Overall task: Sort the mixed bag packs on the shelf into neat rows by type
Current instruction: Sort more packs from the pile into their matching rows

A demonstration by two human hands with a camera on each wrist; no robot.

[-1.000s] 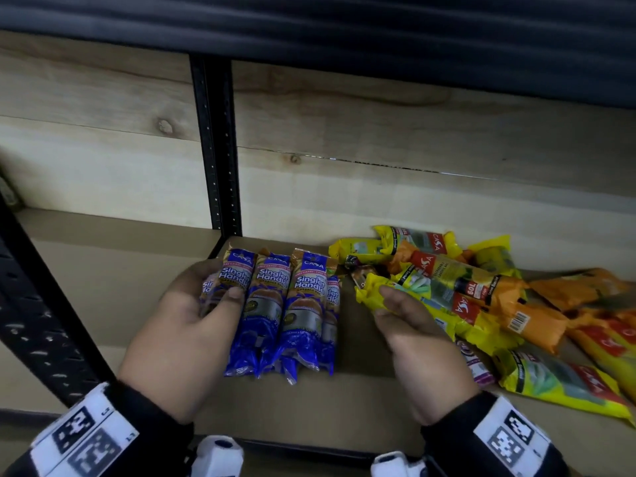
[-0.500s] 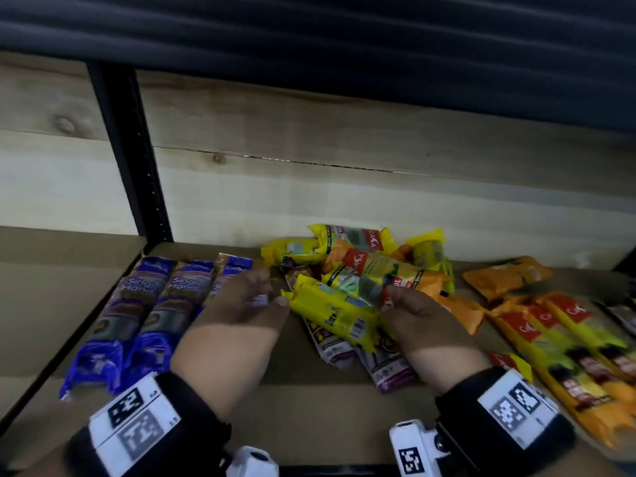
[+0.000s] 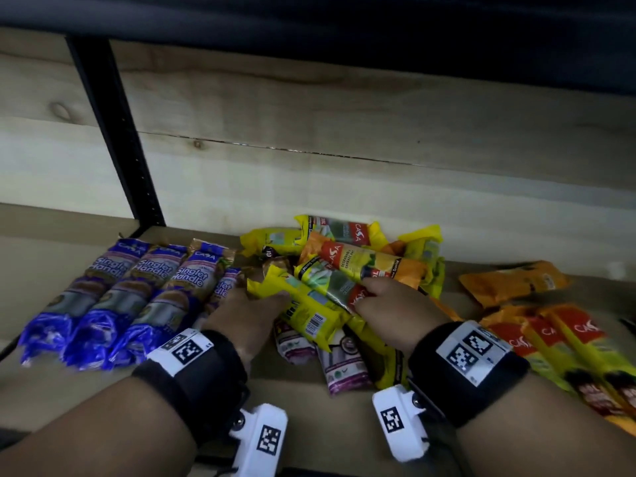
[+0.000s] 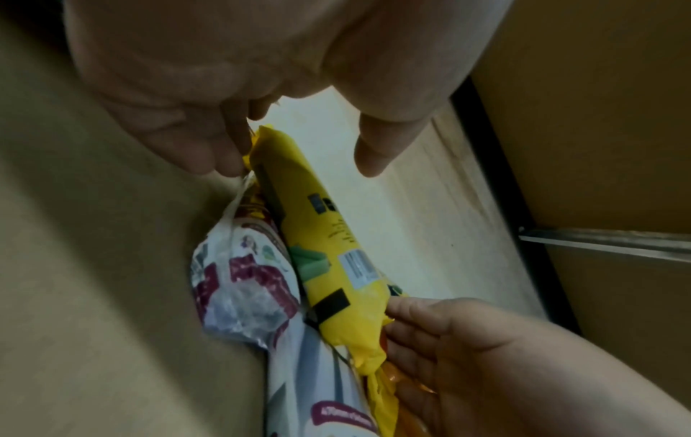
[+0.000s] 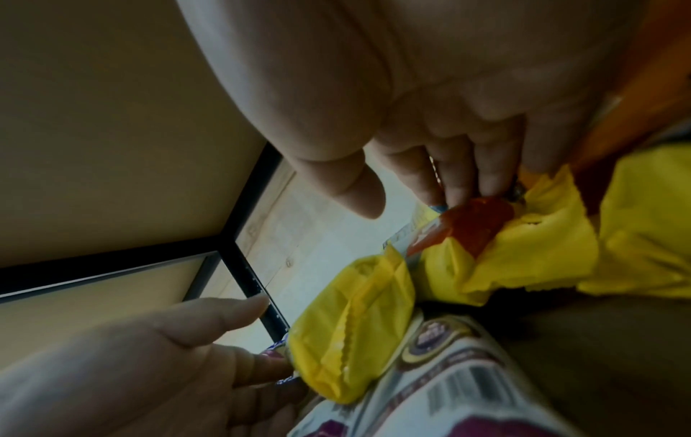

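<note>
Several blue "Singlet Handle" packs point(image 3: 137, 297) lie side by side in a row at the left of the shelf. To their right is a mixed pile of yellow, orange and white-purple packs. My left hand point(image 3: 247, 308) holds the left end of a yellow pack with a barcode point(image 3: 309, 315), fingers under it and thumb just off it point(image 4: 295, 165). My right hand point(image 3: 378, 301) curls its fingers on the red-labelled end of a second yellow pack point(image 5: 467, 230) beside it. Two white-purple packs point(image 3: 340, 366) lie under these.
An orange pack point(image 3: 361, 266) lies across the top of the pile. Yellow-red packs point(image 3: 568, 352) lie in a row at the right, with a lone orange pack point(image 3: 512, 280) behind them. A black shelf post point(image 3: 117, 132) stands at back left against the wooden wall point(image 3: 378, 132).
My left hand has left the blue packs and moved right to the yellow pack's end. My right hand stays in the pile. The view has shifted right.
</note>
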